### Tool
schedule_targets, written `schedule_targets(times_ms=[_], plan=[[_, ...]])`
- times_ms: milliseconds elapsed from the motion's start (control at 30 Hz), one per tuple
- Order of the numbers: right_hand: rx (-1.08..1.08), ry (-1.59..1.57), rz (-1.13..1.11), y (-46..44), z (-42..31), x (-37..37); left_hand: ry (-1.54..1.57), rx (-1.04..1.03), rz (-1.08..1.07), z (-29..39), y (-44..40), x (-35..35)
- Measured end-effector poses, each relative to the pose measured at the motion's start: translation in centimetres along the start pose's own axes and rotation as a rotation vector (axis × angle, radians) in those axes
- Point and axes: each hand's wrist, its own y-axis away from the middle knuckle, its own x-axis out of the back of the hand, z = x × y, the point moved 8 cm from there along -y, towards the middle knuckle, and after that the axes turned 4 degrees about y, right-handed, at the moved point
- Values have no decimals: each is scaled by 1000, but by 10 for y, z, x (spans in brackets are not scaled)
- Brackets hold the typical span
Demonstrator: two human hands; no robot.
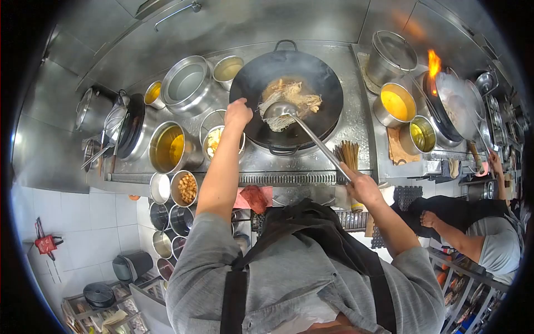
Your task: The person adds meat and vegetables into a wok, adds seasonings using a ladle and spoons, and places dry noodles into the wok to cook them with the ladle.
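Note:
A black wok [328, 75] sits on the steel range in front of me, steaming. Thin noodles [305, 103] with brown pieces lie in its middle. My right hand [364, 188] is closed around the long handle of a ladle [281, 113], whose bowl rests on the noodles. At the wok's left rim is my left hand [238, 114], its fingers drawn together; whether anything is between them is hidden. Beneath my left forearm stands a small pot with a wire handle [213, 142] with pale yellow pieces in it. A bamboo wok brush [347, 153] stands near my right hand.
Left of the wok stand a big steel pot [189, 83] and an oil pot [169, 147]. Below the range edge are several containers, one with brown cubes [187, 188]. At right, a co-worker [473, 234] works at another wok [450, 106] with a flame [434, 67] beside it.

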Motion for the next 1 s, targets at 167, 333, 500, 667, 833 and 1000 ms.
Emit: schedule_targets(times_ms=[167,333,500,667,833,1000], plan=[[95,107,105,-25,-7,18,218,-107,37,-25,52,8],[127,-64,130,-13,-24,43,520,-84,76,-51,92,14],[-15,-186,-12,3,-20,29,648,-47,17,-72,119,-9],[37,22,38,-10,-4,27,691,-17,-44,-78,143,-36],[38,-54,111,-22,-30,50,699,14,26,-88,154,-38],[144,76,108,-49,-27,9,676,24,63,-92,152,-26]])
